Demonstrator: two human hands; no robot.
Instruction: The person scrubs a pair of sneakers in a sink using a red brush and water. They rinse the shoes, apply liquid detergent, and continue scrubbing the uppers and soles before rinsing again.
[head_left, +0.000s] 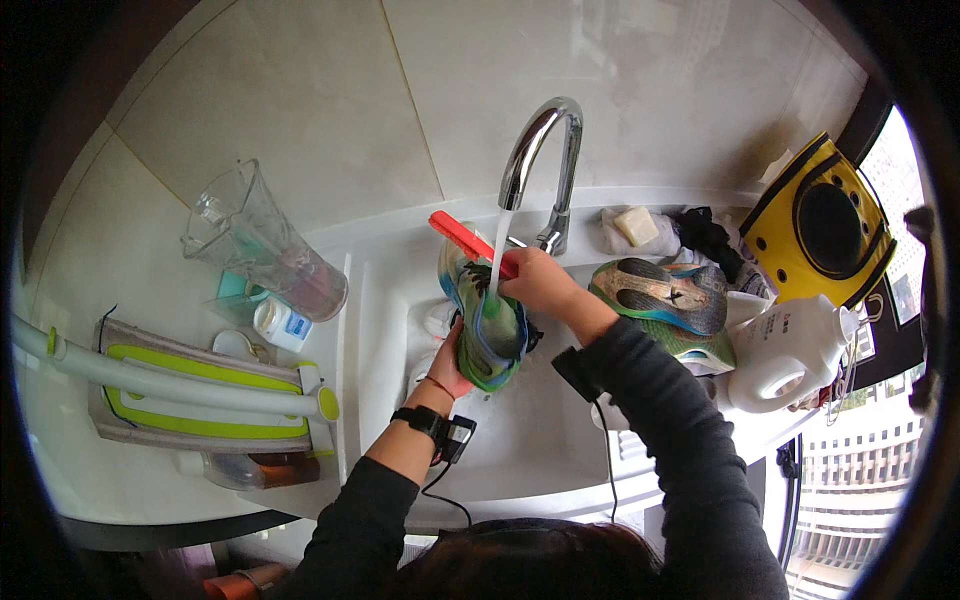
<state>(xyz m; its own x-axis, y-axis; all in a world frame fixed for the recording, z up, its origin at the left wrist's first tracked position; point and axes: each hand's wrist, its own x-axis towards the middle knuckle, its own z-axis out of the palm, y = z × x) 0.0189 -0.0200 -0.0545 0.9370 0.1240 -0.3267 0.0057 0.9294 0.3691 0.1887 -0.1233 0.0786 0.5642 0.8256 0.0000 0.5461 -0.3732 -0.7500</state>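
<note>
A green and blue running shoe (489, 341) is held over the white sink basin (555, 442), its opening facing up. My left hand (448, 367) grips its side near the heel. In my right hand (541, 283) is the handle of a red brush (465, 234); its bristle end is hard to make out. From the chrome faucet (517, 169) a stream of water (501, 247) falls past the brush onto the shoe's upper. Behind my left hand, white items (435, 322) lie partly hidden in the basin.
Another running shoe (660, 292) rests sole up on the right ledge, beside a large white detergent jug (780, 352) and a yellow bag (825, 217). Bar soap (636, 226) sits behind. Leftward are a clear pitcher (262, 240), a white bottle (283, 324) and a flat mop (210, 390).
</note>
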